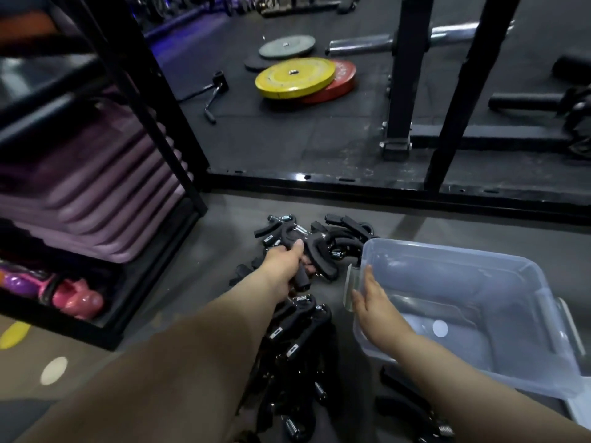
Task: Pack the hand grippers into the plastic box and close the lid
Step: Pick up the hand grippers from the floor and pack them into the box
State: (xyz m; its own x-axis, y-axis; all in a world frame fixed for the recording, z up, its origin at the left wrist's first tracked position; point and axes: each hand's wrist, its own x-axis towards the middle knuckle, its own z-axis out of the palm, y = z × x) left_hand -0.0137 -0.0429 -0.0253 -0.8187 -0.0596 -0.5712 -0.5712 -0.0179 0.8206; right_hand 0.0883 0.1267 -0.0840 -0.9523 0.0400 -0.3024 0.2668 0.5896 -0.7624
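Observation:
Several black hand grippers (pixel 323 238) with metal springs lie in a loose pile on the grey floor, from the centre down to the bottom edge. My left hand (pixel 286 262) grips one black hand gripper (pixel 316 266) at the pile's upper part, fingers curled round its handle. A clear plastic box (pixel 527 279) stands open on the floor to the right, with nothing inside but a white round spot on its bottom. My right hand (pixel 374 302) rests flat against the box's left rim, fingers straight. The box's latch (pixel 350 292) hangs by that rim.
A black metal rack (pixel 179 148) stands at left with purple step platforms (pixel 96 193) and pink dumbbells (pixel 76 298). A black rack base bar (pixel 383 187) runs across behind the pile. Yellow and red weight plates (pixel 297 78) and a barbell (pixel 361 46) lie farther back.

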